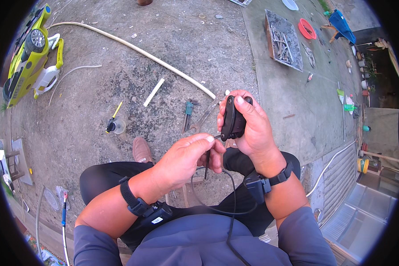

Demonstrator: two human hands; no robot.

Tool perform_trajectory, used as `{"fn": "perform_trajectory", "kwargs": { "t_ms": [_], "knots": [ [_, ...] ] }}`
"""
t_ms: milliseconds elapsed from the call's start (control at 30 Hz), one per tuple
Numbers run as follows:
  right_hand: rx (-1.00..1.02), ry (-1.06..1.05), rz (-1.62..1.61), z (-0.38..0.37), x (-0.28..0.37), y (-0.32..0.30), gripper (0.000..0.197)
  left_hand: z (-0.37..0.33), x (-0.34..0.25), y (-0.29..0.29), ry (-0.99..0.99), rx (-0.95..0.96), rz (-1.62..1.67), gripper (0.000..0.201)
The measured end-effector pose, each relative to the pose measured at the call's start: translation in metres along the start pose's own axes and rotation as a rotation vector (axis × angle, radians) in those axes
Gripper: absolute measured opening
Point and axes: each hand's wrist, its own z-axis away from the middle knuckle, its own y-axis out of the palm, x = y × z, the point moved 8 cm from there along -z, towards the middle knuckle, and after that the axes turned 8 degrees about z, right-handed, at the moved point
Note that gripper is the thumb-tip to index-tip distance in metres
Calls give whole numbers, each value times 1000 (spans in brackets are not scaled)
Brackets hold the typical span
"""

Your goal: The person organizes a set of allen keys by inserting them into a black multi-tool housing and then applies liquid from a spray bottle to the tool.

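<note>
My right hand (257, 128) is closed around a black plastic part (233, 119) with curved sides and round holes near its ends. My left hand (193, 155) pinches a dark L-shaped hex key (207, 164). One arm of the key reaches the lower end of the black part; the other points down below my fingers. Whether its tip sits inside a screw cannot be made out. On the ground just beyond my hands lie a teal holder of hex keys (189, 108) and a metal wrench (201, 120), partly hidden by my right hand.
A cream hose (137, 52) crosses the rough ground. A white strip (154, 92) and a clear container with a yellow-topped piece (117, 126) lie left. A yellow-green toy car (29, 57) stands far left; a grey tray of scrap (283, 42) and red basin (307, 29) lie far right.
</note>
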Motion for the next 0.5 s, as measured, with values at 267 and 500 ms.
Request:
{"fn": "perform_trajectory", "kwargs": {
  "t_ms": [267,500],
  "knots": [
    [1,-34,9,0,1,1,23,-2,4,-2,9,-17,41,35],
    [16,-125,167,2,8,2,23,-3,16,-3,-109,-52,190,39]
  ]
}}
